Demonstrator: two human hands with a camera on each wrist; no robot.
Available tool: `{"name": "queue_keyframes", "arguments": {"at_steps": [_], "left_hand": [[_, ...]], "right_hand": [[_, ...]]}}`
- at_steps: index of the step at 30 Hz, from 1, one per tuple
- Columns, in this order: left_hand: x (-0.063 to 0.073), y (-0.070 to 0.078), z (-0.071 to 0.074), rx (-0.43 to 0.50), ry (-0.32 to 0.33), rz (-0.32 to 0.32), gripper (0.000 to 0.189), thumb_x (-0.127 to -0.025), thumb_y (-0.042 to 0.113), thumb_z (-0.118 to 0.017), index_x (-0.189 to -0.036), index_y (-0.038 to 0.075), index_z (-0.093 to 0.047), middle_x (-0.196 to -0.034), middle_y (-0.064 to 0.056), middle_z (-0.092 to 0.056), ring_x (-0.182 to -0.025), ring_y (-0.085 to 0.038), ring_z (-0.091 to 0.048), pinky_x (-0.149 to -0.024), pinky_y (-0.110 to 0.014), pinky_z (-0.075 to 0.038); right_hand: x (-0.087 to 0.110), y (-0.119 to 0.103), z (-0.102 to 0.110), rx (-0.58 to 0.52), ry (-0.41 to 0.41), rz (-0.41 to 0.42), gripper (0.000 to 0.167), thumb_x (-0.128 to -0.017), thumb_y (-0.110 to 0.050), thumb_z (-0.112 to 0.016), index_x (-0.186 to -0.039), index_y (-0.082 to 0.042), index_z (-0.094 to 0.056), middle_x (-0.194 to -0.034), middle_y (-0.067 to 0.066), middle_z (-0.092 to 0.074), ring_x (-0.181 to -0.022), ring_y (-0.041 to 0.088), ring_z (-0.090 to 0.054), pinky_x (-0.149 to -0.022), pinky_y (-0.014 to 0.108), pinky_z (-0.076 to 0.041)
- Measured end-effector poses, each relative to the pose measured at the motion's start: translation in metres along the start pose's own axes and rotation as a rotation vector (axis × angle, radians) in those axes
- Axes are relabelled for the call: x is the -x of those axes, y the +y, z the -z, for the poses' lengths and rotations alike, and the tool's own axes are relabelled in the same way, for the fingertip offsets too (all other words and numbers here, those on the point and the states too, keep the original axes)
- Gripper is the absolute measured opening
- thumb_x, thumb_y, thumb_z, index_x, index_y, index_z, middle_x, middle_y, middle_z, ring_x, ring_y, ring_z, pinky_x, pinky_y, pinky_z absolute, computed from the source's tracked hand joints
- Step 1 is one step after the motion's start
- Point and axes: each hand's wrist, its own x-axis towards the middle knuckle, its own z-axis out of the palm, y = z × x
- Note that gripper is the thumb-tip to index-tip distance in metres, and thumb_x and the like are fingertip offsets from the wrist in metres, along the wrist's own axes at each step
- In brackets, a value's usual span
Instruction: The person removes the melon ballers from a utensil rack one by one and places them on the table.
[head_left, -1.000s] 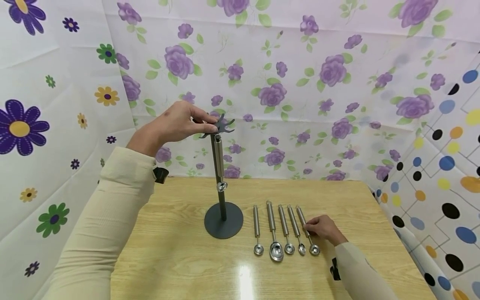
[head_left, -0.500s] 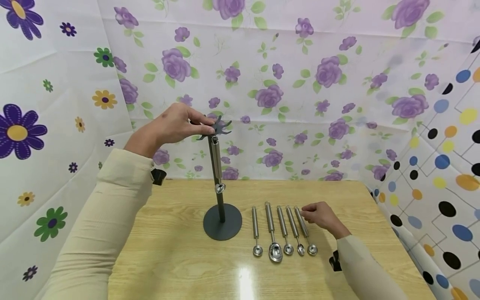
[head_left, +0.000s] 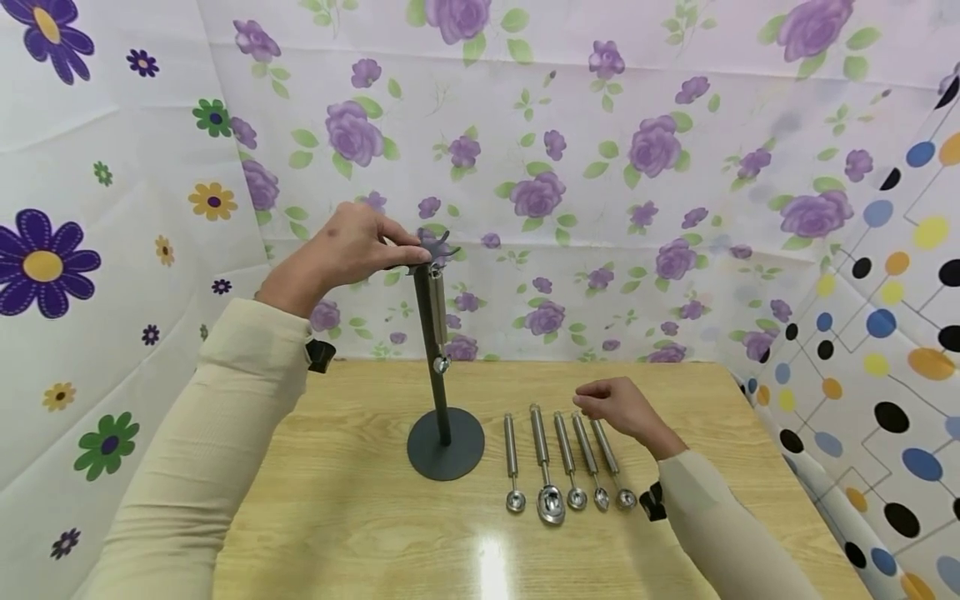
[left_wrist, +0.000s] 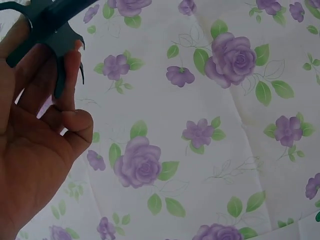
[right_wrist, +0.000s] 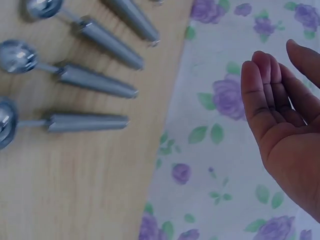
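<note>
My left hand (head_left: 360, 242) pinches the dark hooked top (head_left: 441, 247) of an upright metal stand (head_left: 442, 417) between thumb and fingers. From one hook hangs a small melon baller (head_left: 438, 308), handle up. Several steel tools lie in a row right of the stand: a melon baller (head_left: 512, 454) at the left, a larger oval scoop (head_left: 550, 500) beside it, then smaller scoops ending with a rightmost baller (head_left: 607, 454). Over the handle ends of the right-hand tools my right hand (head_left: 621, 407) hovers. The right wrist view shows that hand (right_wrist: 287, 120) holding nothing, its fingers slightly bent.
A wooden table (head_left: 352, 517) carries the stand's round base and the row of tools. Its back edge meets a flowered cloth (head_left: 540, 150). Patterned cloths (head_left: 892, 350) also hang at both sides.
My right hand has left the rightmost melon baller's handle, rising and moving left. The stand's hooked top has turned slightly under my left fingers, and the hanging melon baller has shifted with it.
</note>
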Motion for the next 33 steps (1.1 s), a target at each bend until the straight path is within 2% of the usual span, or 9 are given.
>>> {"name": "queue_keyframes", "arguments": {"at_steps": [4,8,11,14,18,23,26,29,33], "left_hand": [[-0.001,0.000,0.004,-0.053,0.000,-0.023,0.031,-0.094,0.037,-0.072,-0.111,0.012,-0.080,-0.103,-0.013,-0.075,-0.070,-0.023,-0.062,-0.060,-0.036,-0.044],[0.000,-0.003,0.010,-0.035,-0.071,-0.075,0.031,-0.097,0.029,-0.070,-0.120,0.009,-0.075,-0.122,-0.015,-0.069,-0.099,-0.031,-0.067,-0.080,-0.046,-0.052],[0.000,-0.007,0.011,0.015,-0.118,-0.124,0.032,-0.098,0.021,-0.068,-0.127,0.007,-0.071,-0.138,-0.014,-0.059,-0.127,-0.034,-0.054,-0.096,-0.052,-0.047],[-0.001,-0.009,0.011,0.068,-0.135,-0.156,0.031,-0.099,0.016,-0.066,-0.128,0.006,-0.069,-0.141,-0.012,-0.057,-0.131,-0.032,-0.050,-0.100,-0.053,-0.043],[-0.002,-0.011,0.009,0.110,-0.137,-0.153,0.029,-0.099,0.014,-0.066,-0.127,0.006,-0.071,-0.139,-0.012,-0.059,-0.128,-0.031,-0.053,-0.099,-0.053,-0.044],[-0.001,-0.010,0.008,0.103,-0.121,-0.102,0.029,-0.099,0.018,-0.066,-0.127,0.011,-0.071,-0.138,-0.013,-0.060,-0.122,-0.032,-0.059,-0.093,-0.050,-0.048],[0.000,-0.008,0.006,0.087,-0.089,-0.082,0.029,-0.099,0.019,-0.067,-0.126,0.011,-0.073,-0.135,-0.014,-0.062,-0.102,-0.030,-0.066,-0.079,-0.044,-0.049],[0.000,-0.007,0.003,0.072,-0.049,-0.081,0.027,-0.098,0.019,-0.069,-0.122,0.011,-0.074,-0.130,-0.014,-0.065,-0.087,-0.025,-0.065,-0.070,-0.039,-0.046],[0.000,-0.005,-0.001,0.073,-0.024,-0.077,0.026,-0.097,0.022,-0.069,-0.120,0.011,-0.075,-0.126,-0.013,-0.067,-0.081,-0.022,-0.064,-0.068,-0.036,-0.046]], "right_hand": [[-0.008,-0.027,0.002,-0.011,-0.008,0.073,0.043,-0.101,-0.027,-0.064,-0.131,0.004,-0.063,-0.113,0.016,-0.070,-0.094,0.024,-0.069,-0.084,0.040,-0.055],[-0.015,-0.055,0.000,-0.021,-0.012,0.142,0.044,-0.100,-0.031,-0.064,-0.132,0.000,-0.064,-0.113,0.015,-0.070,-0.096,0.023,-0.069,-0.089,0.043,-0.053],[-0.017,-0.075,-0.003,-0.035,-0.005,0.182,0.044,-0.100,-0.032,-0.065,-0.132,-0.003,-0.064,-0.111,0.013,-0.071,-0.096,0.023,-0.069,-0.090,0.044,-0.053],[-0.020,-0.092,-0.008,-0.050,0.000,0.205,0.042,-0.099,-0.031,-0.065,-0.132,-0.004,-0.065,-0.110,0.011,-0.072,-0.096,0.022,-0.069,-0.091,0.044,-0.052],[-0.023,-0.108,-0.014,-0.073,-0.002,0.231,0.040,-0.099,-0.030,-0.066,-0.131,-0.005,-0.066,-0.111,0.011,-0.071,-0.096,0.022,-0.069,-0.092,0.044,-0.052],[-0.029,-0.124,-0.017,-0.092,-0.010,0.291,0.037,-0.100,-0.026,-0.065,-0.129,-0.004,-0.067,-0.113,0.015,-0.071,-0.098,0.026,-0.069,-0.092,0.043,-0.052],[-0.033,-0.134,-0.019,-0.096,-0.005,0.319,0.036,-0.100,-0.026,-0.065,-0.129,-0.004,-0.068,-0.111,0.012,-0.072,-0.099,0.025,-0.069,-0.092,0.041,-0.052],[-0.036,-0.143,-0.022,-0.112,-0.005,0.342,0.036,-0.099,-0.025,-0.066,-0.129,-0.004,-0.067,-0.112,0.010,-0.072,-0.099,0.023,-0.069,-0.092,0.040,-0.052],[-0.040,-0.154,-0.026,-0.140,-0.017,0.365,0.037,-0.098,-0.023,-0.068,-0.130,-0.003,-0.067,-0.118,0.010,-0.070,-0.104,0.023,-0.067,-0.093,0.039,-0.052]]}}
